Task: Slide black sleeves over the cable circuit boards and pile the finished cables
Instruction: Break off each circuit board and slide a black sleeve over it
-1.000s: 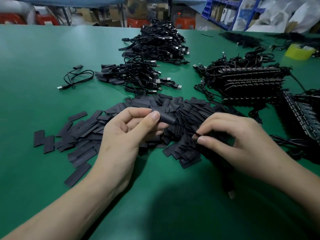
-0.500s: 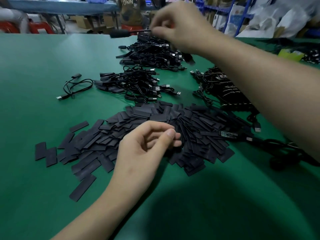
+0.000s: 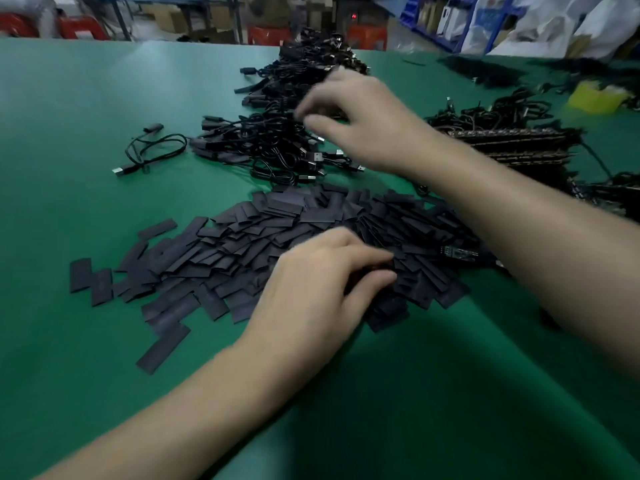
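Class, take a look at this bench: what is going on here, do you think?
A person is sleeving cables at a green table. The left hand rests on the heap of flat black sleeves, reaching among them. The right hand, blurred, hovers over the pile of finished black cables; whether it holds one is unclear. One bare circuit board lies on the sleeves.
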### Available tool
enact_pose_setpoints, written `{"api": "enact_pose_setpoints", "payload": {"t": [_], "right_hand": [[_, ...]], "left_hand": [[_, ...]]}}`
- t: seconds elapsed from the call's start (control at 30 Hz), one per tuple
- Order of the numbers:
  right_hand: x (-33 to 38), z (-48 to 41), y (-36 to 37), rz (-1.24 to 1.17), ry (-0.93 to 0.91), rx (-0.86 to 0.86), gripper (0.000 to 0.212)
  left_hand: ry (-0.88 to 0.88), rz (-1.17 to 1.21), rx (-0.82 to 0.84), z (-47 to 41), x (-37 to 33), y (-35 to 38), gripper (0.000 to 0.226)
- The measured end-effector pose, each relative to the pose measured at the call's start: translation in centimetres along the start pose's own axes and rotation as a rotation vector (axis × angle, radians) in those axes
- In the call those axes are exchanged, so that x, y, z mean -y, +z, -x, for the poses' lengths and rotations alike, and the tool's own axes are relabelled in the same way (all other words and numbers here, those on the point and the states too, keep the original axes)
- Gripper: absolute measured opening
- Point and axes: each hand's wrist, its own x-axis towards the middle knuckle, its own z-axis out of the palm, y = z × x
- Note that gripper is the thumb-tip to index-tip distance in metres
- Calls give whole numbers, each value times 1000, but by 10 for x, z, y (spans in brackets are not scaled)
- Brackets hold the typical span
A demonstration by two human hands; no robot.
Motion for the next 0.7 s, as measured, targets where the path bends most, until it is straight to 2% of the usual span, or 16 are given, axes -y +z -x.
{"api": "enact_pose_setpoints", "payload": {"t": [0.1, 0.23, 0.43, 0.57, 0.7], "right_hand": [[-17, 66, -6, -45, 108, -95, 18], [-29, 125, -4, -89, 253, -194, 16], [-34, 150, 3, -153, 259, -305, 14], [-35, 155, 4, -184, 264, -312, 14], [-38, 161, 3, -230, 295, -315, 14]], "left_hand": [[54, -134, 75, -29, -11, 4, 31], [42, -254, 175, -50, -18, 19, 27], [-63, -227, 167, -51, -17, 27, 12], [-200, -15, 120, -56, -14, 9, 7], [-438, 553, 16, -69, 12, -30, 15]]}}
